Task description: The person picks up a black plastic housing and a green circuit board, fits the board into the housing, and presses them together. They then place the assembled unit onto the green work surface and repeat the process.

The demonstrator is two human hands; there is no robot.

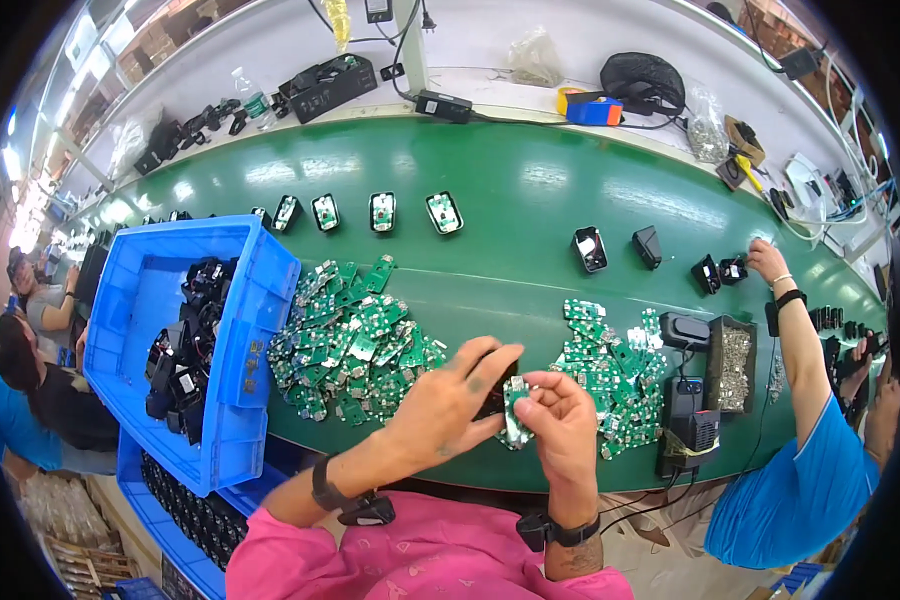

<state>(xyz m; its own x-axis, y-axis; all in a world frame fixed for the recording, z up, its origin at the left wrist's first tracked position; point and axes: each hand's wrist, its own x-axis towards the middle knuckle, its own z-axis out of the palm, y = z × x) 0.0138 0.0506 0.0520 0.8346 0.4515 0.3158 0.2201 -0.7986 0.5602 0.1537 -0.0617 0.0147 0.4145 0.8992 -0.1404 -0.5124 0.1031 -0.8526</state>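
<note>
In front of my body, my right hand (565, 425) pinches a small green circuit board (516, 422) between thumb and fingers. Close beside it, my left hand (440, 408) curls around a black plastic case (492, 400), mostly hidden by the fingers. The board is held upright next to this case; whether they touch I cannot tell. A large heap of green circuit boards (355, 345) lies beyond and left of my left hand. To the right of my right hand is a second heap of boards (615, 375).
A blue bin (255, 390) with black cases stands at left. Several black cases with boards (383, 212) line the green table (510, 165). At right are a box of small metal parts (732, 365), black devices (692, 415) with cables, and a co-worker's hand (768, 260) by black cases.
</note>
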